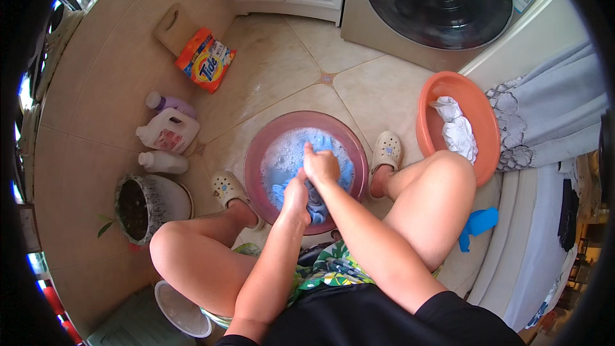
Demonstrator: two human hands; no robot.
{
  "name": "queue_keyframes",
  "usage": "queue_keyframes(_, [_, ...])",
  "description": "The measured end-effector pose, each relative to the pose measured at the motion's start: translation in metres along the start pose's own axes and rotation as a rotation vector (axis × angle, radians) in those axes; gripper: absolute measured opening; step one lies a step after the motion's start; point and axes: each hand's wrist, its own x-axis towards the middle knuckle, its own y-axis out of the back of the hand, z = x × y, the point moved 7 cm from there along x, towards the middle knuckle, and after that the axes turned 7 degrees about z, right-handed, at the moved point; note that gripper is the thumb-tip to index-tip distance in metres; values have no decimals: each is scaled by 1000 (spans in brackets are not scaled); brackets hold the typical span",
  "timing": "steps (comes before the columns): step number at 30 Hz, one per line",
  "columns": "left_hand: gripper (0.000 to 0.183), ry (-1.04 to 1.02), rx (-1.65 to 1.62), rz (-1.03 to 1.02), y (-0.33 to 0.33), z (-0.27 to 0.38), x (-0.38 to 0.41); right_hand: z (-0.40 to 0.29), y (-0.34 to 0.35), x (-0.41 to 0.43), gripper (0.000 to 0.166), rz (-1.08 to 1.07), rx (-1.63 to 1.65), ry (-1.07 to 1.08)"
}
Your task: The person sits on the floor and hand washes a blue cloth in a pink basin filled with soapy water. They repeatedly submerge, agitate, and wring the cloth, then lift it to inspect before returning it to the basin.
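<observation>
A pink plastic basin (353, 154) with foamy water stands on the floor between my feet. Wet blue cloth (317, 214) lies in the suds, partly under water and foam. Both my hands are over the basin, close against each other. My left hand (296, 198) is closed on a part of the blue cloth at the near side. My right hand (321, 166) is closed just above and to the right, also on the cloth, its thumb pointing away from me. The hands hide much of the gripped fabric.
An orange basin (425, 120) with white cloth (459, 134) stands at right, near a washing machine (408, 53). A Tide detergent bag (206, 60), plastic bottles (170, 129) and a plant pot (163, 206) line the left wall. A blue plastic object (482, 222) lies beside my right leg.
</observation>
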Motion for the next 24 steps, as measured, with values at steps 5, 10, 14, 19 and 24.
queue_keyframes(5, [40, -72, -389, -522, 44, 16, 61, -38, -36, -77, 57, -172, -41, 250])
queue_keyframes(10, [49, -158, 250, 186, -11, 7, -22, 36, -25, 56, 51, 25, 208, -220])
queue_keyframes(14, [41, -20, -165, 138, 25, 21, 25, 26, -52, 16, 52, -159, 133, 34])
queue_keyframes(19, [44, -170, 158, 306, 22, 8, 28, 32, -48, 5, 51, -211, 401, 28])
queue_keyframes(24, [33, -172, -22, 370, 80, 1, 99, -4, -38, -50, 58, -560, 355, 106])
